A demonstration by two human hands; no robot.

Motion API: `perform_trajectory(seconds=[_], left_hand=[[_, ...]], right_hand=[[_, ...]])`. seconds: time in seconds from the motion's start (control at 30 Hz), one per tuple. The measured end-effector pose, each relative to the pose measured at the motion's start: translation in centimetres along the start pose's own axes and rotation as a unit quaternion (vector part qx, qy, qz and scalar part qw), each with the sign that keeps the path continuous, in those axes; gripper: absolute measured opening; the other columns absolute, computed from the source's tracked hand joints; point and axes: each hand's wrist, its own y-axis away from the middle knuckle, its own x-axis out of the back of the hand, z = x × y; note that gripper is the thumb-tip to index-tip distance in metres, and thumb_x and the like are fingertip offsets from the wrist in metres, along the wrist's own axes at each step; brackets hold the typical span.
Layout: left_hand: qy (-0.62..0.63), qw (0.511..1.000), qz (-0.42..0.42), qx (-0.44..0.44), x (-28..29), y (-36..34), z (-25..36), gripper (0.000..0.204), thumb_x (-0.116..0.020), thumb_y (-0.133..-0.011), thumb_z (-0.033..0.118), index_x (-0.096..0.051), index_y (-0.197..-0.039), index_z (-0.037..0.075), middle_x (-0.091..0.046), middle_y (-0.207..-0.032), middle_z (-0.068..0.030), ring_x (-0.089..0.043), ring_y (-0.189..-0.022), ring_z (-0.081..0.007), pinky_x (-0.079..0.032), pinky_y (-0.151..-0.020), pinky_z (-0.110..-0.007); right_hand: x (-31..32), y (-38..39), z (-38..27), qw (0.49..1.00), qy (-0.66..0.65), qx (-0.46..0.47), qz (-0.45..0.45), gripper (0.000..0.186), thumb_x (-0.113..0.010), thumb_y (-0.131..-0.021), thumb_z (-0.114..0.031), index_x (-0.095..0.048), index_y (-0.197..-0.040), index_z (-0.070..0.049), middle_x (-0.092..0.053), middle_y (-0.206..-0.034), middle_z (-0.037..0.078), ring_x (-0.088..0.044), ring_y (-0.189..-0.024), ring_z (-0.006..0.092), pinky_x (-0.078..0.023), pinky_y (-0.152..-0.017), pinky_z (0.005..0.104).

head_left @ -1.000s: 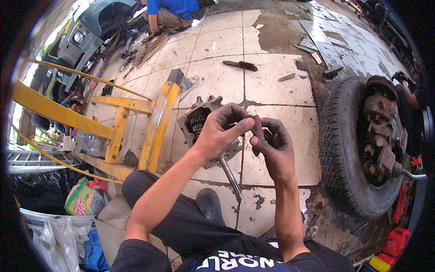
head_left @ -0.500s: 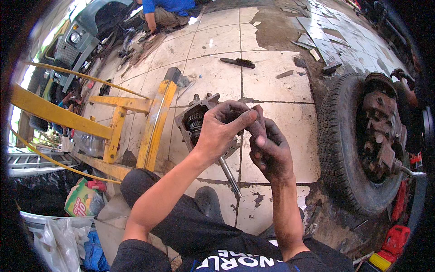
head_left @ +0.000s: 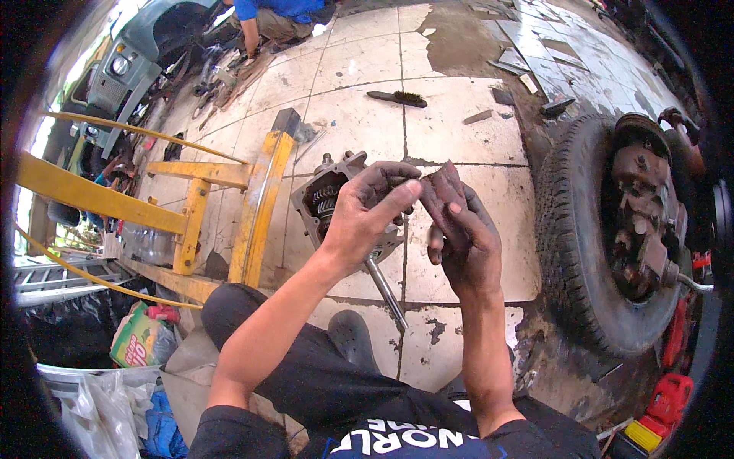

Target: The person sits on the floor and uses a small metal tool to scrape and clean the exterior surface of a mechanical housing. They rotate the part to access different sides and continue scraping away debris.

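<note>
A worn, dark reddish-brown sheet, creased and perhaps sandpaper, stands up from my right hand, whose thumb and fingers are closed on its lower part. Beside its left edge, my left hand has thumb and fingers drawn together in a pinch. Whatever they hold is hidden by the fingers. Both hands are blackened with grime. Below and behind my left hand, an open metal gearbox housing rests on the tiles with toothed gears inside. A shiny shaft sticks out of it toward me.
A yellow metal frame stands at left. On the right lies a tyre beside a rusty mechanical assembly. A wire brush lies ahead on the tiles. A person in blue crouches far off near a vehicle.
My hands have come slightly apart, and the right one has turned so that more of the brown sheet shows. My left fingers have slid to its left edge. The view has shifted slightly.
</note>
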Motion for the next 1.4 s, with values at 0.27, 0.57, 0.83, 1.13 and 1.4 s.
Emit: perform_trajectory(seconds=[0.27,0.57,0.83,1.13,1.4], left_hand=[[-0.109,0.994,-0.015,-0.017,0.2,-0.8,-1.7,0.027,-0.071,-0.097,0.028,-0.067,-0.099,0.001,-0.067,-0.084,-0.0002,-0.056,-0.077,-0.0054,-0.046,-0.068,-0.024],[-0.430,0.903,0.004,0.013,4.9,-2.5,-6.3,0.047,-0.071,-0.094,0.042,-0.066,-0.114,0.000,-0.070,-0.106,-0.0132,-0.065,-0.101,-0.0210,-0.049,-0.092,-0.034],[-0.658,0.739,-0.062,-0.127,8.4,-1.2,-13.6,0.076,-0.066,-0.091,0.049,-0.040,-0.153,0.014,-0.031,-0.160,-0.0207,-0.024,-0.149,-0.0416,-0.016,-0.120,-0.057],[-0.655,0.741,-0.027,-0.145,8.9,-1.2,-15.6,0.078,-0.066,-0.089,0.054,-0.041,-0.152,0.015,-0.031,-0.160,-0.0197,-0.025,-0.149,-0.0394,-0.011,-0.120,-0.058],[-0.642,0.751,-0.028,-0.155,9.0,-1.3,-15.3,0.080,-0.069,-0.088,0.052,-0.042,-0.151,0.012,-0.034,-0.158,-0.0210,-0.028,-0.148,-0.0396,-0.015,-0.119,-0.055]], right_hand=[[0.5,-0.3,-0.1,0.999,-0.035,0.003,-0.041,0.065,-0.063,-0.090,-0.018,-0.039,-0.146,0.006,-0.052,-0.140,0.021,-0.051,-0.132,0.0300,-0.040,-0.111,0.0412],[7.3,-4.9,5.7,0.991,0.025,0.077,0.102,0.048,-0.053,-0.088,0.002,-0.053,-0.136,0.010,-0.060,-0.138,0.018,-0.057,-0.128,0.0270,-0.043,-0.109,0.0354],[15.2,-4.6,19.5,0.912,0.356,-0.001,0.204,0.040,-0.054,-0.089,-0.006,-0.067,-0.127,-0.001,-0.072,-0.117,0.010,-0.065,-0.104,0.0145,-0.049,-0.087,0.0265],[10.7,-1.8,21.5,0.910,0.387,0.115,0.092,0.054,-0.053,-0.085,0.006,-0.059,-0.137,-0.004,-0.052,-0.146,0.022,-0.044,-0.141,0.0365,-0.035,-0.118,0.0421],[10.1,-2.2,20.2,0.907,0.408,0.051,0.090,0.056,-0.053,-0.086,0.006,-0.055,-0.141,-0.003,-0.051,-0.145,0.023,-0.042,-0.141,0.0383,-0.035,-0.118,0.0416]])
